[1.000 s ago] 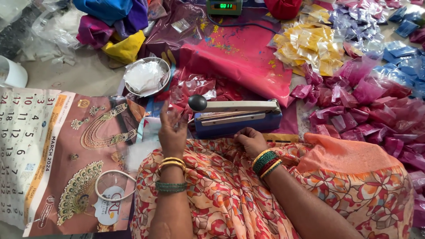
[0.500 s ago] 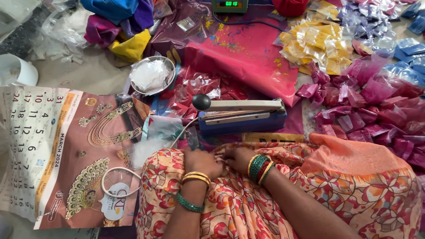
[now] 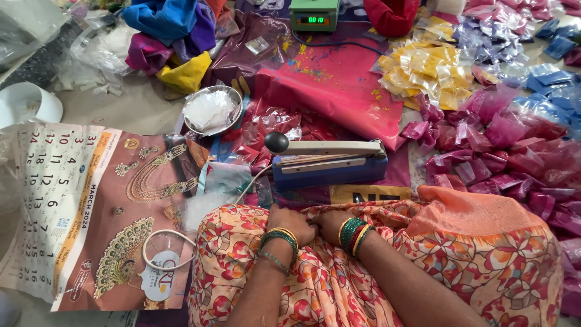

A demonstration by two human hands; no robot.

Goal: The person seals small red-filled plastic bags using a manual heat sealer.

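Left hand (image 3: pixel 293 225) and right hand (image 3: pixel 330 223), both curled shut with knuckles touching, grip the floral cloth (image 3: pixel 254 266) over the lap, just before the blue sealing machine (image 3: pixel 330 165); beyond it lie a steel bowl (image 3: pixel 212 110), pink packets (image 3: pixel 496 157), yellow packets (image 3: pixel 426 66) and a green scale (image 3: pixel 313 13).

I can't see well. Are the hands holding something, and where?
Cannot tell: left hand and right hand rest curled together on the floral cloth; any grip is hidden.
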